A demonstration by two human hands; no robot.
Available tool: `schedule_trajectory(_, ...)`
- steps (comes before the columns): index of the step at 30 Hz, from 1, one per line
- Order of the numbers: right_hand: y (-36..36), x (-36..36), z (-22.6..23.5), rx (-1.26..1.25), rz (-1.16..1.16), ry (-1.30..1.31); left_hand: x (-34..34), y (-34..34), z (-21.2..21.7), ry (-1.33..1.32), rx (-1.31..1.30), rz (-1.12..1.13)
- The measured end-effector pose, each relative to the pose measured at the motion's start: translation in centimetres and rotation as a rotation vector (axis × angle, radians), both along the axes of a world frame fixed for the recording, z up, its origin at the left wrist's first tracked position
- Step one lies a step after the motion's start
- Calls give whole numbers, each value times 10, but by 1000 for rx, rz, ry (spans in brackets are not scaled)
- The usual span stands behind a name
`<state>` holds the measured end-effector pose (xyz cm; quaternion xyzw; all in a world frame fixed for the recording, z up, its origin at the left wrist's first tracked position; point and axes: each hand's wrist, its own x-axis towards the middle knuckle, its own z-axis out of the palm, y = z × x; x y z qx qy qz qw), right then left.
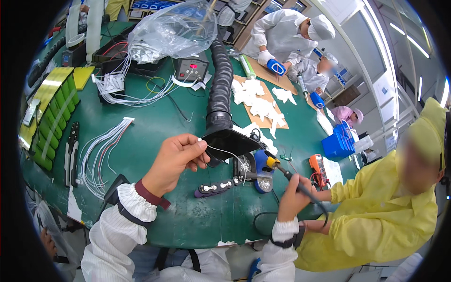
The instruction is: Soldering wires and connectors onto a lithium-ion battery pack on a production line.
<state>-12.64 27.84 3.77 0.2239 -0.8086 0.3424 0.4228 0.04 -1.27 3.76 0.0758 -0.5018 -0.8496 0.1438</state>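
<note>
Right hand (pixel 292 196) gripping soldering iron (pixel 282 170), left hand (pixel 177 159) pinching wire (pixel 224 153)

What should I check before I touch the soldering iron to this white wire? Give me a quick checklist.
1. Wire held: ok, left hand pinches the thin white wire.
2. Iron held: ok, right hand grips the soldering iron.
3. Tip near the wire end: cannot tell, too small to see.
4. Fume hose overhead: ok, its black hood sits above the work.
5. Neighbour's yellow sleeve: not ok, beside the iron hand.
</note>
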Motion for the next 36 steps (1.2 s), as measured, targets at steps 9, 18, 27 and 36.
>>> schedule_trajectory(9, 9, 94, 16, -5, 571, -276, 0, -1, -5, 3, 11, -9)
schedule_trajectory(18, -25, 103, -14, -37, 717, -265, 1, -2, -2, 4, 5, 1)
schedule_trajectory(27, -32, 108, -32, 26, 640, -126, 2, -2, 0, -1, 7, -23)
schedule_trajectory(36, -33, 104, -35, -28, 714, -100, 2, -2, -1, 0, 7, -23)
